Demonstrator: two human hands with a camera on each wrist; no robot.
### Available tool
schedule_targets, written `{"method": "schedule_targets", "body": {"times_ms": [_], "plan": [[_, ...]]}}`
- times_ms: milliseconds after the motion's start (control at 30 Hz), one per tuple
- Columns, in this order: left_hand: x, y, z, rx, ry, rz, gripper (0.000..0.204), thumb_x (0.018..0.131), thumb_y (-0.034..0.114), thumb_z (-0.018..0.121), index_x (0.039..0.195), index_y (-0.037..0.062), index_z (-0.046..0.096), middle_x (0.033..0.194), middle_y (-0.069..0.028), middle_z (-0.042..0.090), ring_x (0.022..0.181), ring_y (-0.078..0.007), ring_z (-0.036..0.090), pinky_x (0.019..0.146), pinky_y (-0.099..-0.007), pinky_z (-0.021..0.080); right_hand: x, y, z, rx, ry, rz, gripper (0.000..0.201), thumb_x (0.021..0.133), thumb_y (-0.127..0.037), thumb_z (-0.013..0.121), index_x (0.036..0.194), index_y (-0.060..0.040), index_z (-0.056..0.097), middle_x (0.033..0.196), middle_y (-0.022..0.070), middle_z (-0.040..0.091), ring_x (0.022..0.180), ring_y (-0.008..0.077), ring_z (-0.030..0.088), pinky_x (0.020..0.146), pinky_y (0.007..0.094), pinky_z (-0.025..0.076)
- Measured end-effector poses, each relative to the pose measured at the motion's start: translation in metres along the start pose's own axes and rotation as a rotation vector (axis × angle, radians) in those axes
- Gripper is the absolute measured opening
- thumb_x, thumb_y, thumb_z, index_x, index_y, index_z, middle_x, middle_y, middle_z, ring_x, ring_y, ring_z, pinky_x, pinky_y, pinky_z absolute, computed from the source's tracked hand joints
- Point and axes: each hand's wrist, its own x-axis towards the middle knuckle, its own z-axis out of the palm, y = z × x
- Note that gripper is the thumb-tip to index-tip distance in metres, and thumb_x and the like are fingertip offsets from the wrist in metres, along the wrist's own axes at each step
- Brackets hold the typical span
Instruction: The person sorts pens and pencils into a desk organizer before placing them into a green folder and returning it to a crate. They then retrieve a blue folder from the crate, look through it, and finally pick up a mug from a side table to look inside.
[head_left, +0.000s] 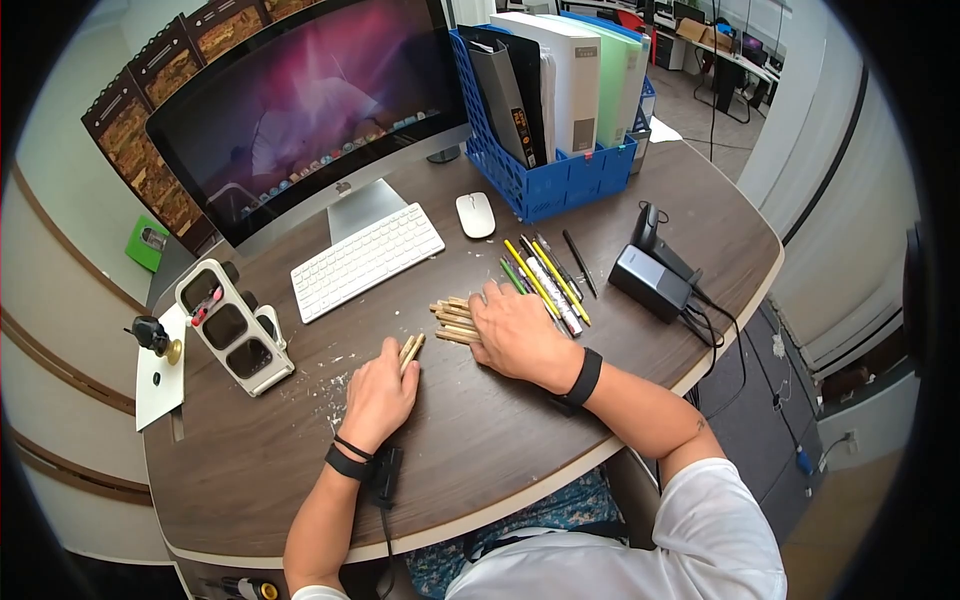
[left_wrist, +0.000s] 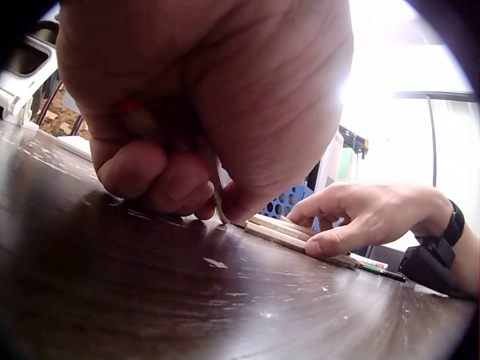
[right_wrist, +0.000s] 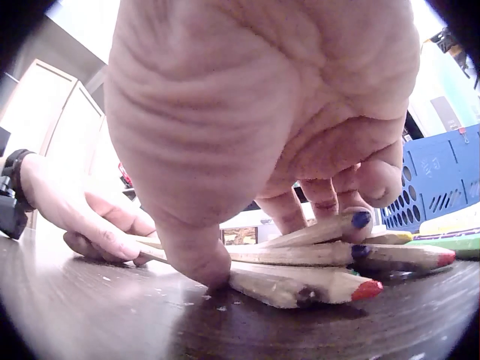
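Note:
My left hand holds a few wooden coloured pencils, their plain ends sticking out past the thumb. In the left wrist view a red tip shows inside its curled fingers. To the right, my right hand grips a loose bundle of wooden coloured pencils low over the desk, thumb on the near side and fingers on the far side. Blue, red and dark tips point out of the bundle in the right wrist view. The plain ends face my left hand.
Several pens and pencils lie beyond my right hand. Behind are a keyboard, a mouse and a blue file basket. A white organiser stands left, a black power adapter right. Pale shavings dot the desk.

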Motion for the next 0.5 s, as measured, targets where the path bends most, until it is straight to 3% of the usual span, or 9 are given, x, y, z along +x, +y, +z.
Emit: {"method": "schedule_targets", "body": {"times_ms": [133,500], "plan": [[0.0,-0.001,0.0,-0.008,-0.004,-0.006,0.027,0.103,0.024,0.065,0.107,0.0003,0.052,0.09,-0.031,0.069,0.091,-0.0545,0.066,0.078,-0.0599,0.051,0.0,0.004,0.004,-0.043,0.057,-0.014,0.035,0.079,-0.027,0.082,0.097,-0.0003,0.069,0.099,0.0149,0.065,0.095,0.0294,0.069,0.073,0.0377,0.059],[-0.004,-0.001,-0.003,-0.058,-0.001,0.002,0.028,0.101,0.025,0.066,0.109,0.0006,0.055,0.091,-0.031,0.07,0.093,-0.0543,0.066,0.079,-0.0588,0.051,0.004,0.018,-0.002,0.094,-0.114,0.075,0.055,0.075,-0.037,0.088,0.105,0.0028,0.066,0.102,0.0199,0.066,0.098,0.0353,0.072,0.084,0.0447,0.061]]}}
